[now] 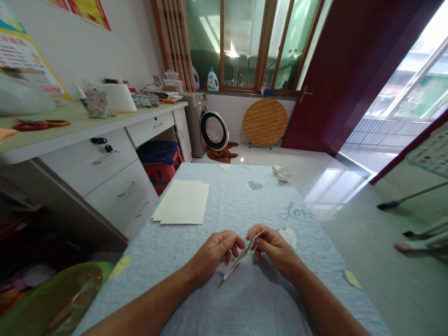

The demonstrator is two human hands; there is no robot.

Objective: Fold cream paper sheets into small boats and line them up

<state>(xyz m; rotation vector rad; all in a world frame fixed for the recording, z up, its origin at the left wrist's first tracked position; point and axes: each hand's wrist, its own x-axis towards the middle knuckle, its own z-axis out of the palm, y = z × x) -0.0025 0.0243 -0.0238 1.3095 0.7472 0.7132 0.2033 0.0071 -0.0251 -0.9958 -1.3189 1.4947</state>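
A thin strip of folded pale paper (241, 260) is held aslant above the cloth, its lower end towards me. My right hand (275, 247) pinches its upper end between thumb and fingers. Just to the left of the paper is my left hand (219, 252), closed, with fingers curled and thumb lying against the index finger. Its fingertips are close to the paper's edge; whether they touch it I cannot tell. Pale sheets of paper (185, 203) lie stacked at the left of the cloth-covered table (238, 205). Small folded paper pieces (283, 174) sit at its far right corner.
At the left stands a white desk (115, 130) with scissors (31, 125) on top. A green basin (87, 280) is below it. Farther back are a washing machine (196, 121) with its door open and a round wooden tabletop (265, 122) leaning on the wall.
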